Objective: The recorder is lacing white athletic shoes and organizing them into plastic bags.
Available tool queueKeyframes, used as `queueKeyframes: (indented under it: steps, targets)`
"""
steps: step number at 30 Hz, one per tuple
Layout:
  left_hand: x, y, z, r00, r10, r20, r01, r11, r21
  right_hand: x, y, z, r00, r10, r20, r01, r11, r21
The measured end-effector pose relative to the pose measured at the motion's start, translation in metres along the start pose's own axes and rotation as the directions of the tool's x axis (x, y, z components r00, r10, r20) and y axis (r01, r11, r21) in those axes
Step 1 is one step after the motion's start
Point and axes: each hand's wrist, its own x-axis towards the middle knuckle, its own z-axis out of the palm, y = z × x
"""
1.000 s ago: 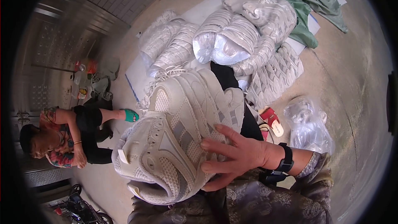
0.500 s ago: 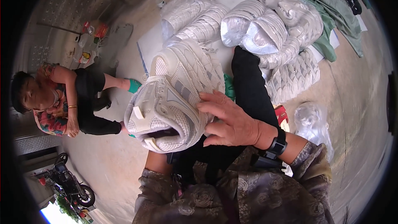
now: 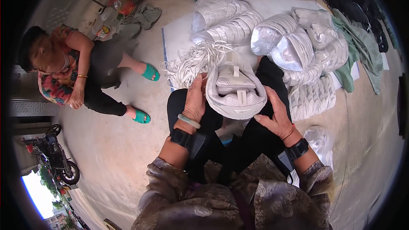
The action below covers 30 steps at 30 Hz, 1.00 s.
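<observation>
Between my two hands is a whitish sneaker upper (image 3: 237, 102) with grey mesh, its padded heel collar toward me. It may be one of a nested stack; its far end is hidden. My left hand (image 3: 197, 98) grips its left side, with some fingers out of sight behind it. On the opposite side, my right hand (image 3: 277, 114) holds the edge, thumb toward me. Just beyond my left hand lies a heap of white shoelaces (image 3: 184, 67). Farther off, bundled stacks of uppers (image 3: 232, 23) lie on a white sheet (image 3: 272, 6).
More uppers wrapped in clear plastic (image 3: 294, 44) sit at the far right, beside a green cloth (image 3: 362, 55). A plastic bag (image 3: 318, 140) lies right of my knee. At left sits another person (image 3: 70, 70) in green slippers; a motorcycle (image 3: 59, 157) stands behind.
The upper has moved right and turned so its heel faces me. My left hand, hidden before, now shows at its side. My right hand has shifted right, and the shoelaces have come into view.
</observation>
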Motion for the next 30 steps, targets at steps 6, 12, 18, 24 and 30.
queueKeyframes:
  steps: [6,12,18,24,30]
  targets:
    - [-0.054,0.040,0.053,0.935,0.233,0.267,-0.285,0.942,0.178,0.012,-0.004,0.002,0.999,0.053,-0.009,-0.053,0.999,-0.011]
    - [-0.024,0.069,0.082,0.958,0.081,0.275,-0.261,0.640,0.723,0.036,-0.015,-0.014,0.977,0.199,-0.073,-0.180,0.961,0.208]
    - [-0.028,0.042,0.071,0.925,0.162,0.345,-0.381,0.378,0.844,0.032,-0.012,0.001,0.966,0.250,-0.061,-0.226,0.940,0.257]
    - [-0.055,0.012,0.035,0.772,0.326,0.546,-0.625,0.234,0.745,0.000,-0.001,0.006,0.999,-0.018,0.033,0.025,0.978,-0.208]
    - [-0.063,-0.004,0.025,0.734,0.305,0.606,-0.635,-0.005,0.772,-0.012,-0.005,0.003,0.990,-0.004,0.138,0.059,0.914,-0.402]
